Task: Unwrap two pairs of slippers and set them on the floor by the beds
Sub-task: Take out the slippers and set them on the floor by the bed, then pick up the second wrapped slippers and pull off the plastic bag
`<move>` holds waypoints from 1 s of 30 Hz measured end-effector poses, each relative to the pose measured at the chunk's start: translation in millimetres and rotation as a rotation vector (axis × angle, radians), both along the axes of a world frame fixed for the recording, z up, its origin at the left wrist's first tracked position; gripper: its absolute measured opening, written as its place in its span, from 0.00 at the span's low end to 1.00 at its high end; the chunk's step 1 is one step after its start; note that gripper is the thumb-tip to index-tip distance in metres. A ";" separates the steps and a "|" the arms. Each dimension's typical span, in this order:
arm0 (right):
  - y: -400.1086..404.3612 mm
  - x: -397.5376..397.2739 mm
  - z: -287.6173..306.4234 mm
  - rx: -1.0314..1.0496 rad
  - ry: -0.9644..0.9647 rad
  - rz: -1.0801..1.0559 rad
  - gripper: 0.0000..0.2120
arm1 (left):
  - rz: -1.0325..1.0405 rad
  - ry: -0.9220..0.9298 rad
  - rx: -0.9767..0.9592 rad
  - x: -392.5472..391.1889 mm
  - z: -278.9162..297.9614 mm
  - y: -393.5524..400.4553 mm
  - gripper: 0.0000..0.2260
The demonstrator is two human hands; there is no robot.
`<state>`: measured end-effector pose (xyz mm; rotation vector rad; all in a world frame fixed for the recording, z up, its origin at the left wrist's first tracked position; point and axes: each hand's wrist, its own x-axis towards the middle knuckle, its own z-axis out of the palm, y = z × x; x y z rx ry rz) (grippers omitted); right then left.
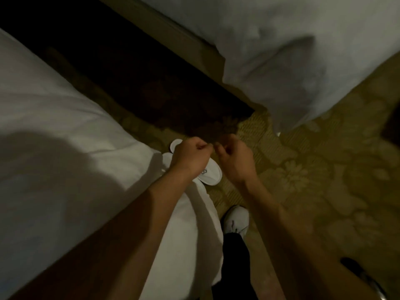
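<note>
Head view: slippers (211, 174) toes lower-right.

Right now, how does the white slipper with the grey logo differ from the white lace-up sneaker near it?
The white slipper with the grey logo lies by the left bed's corner, partly hidden under the left hand; the white lace-up sneaker sits nearer the camera, with a dark trouser leg over its heel. The slipper looks flat and laceless; the sneaker is fuller, with laces. Both are white and rest on the patterned carpet.
</note>
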<state>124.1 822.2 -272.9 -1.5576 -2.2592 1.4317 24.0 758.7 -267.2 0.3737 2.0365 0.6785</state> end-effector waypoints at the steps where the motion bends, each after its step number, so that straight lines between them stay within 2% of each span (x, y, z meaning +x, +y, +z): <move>1: -4.4 0.0 23.8 0.009 0.016 -0.001 0.12 | 0.022 0.016 0.029 -0.8 24.3 -5.6 0.08; 8: -28.2 -1.8 182.0 0.037 0.110 0.033 0.14 | 0.147 0.154 0.164 -9.9 181.1 -64.3 0.08; 17: -101.5 -2.0 355.7 0.038 0.294 0.120 0.22 | 0.407 0.281 0.385 4.5 337.1 -161.7 0.11; 24: -187.2 11.9 417.3 0.005 0.509 0.236 0.18 | 0.598 0.415 0.514 43.4 409.7 -272.1 0.09; 30: -283.6 17.9 464.4 -0.096 0.598 0.371 0.20 | 0.843 0.494 0.552 83.2 465.2 -377.4 0.07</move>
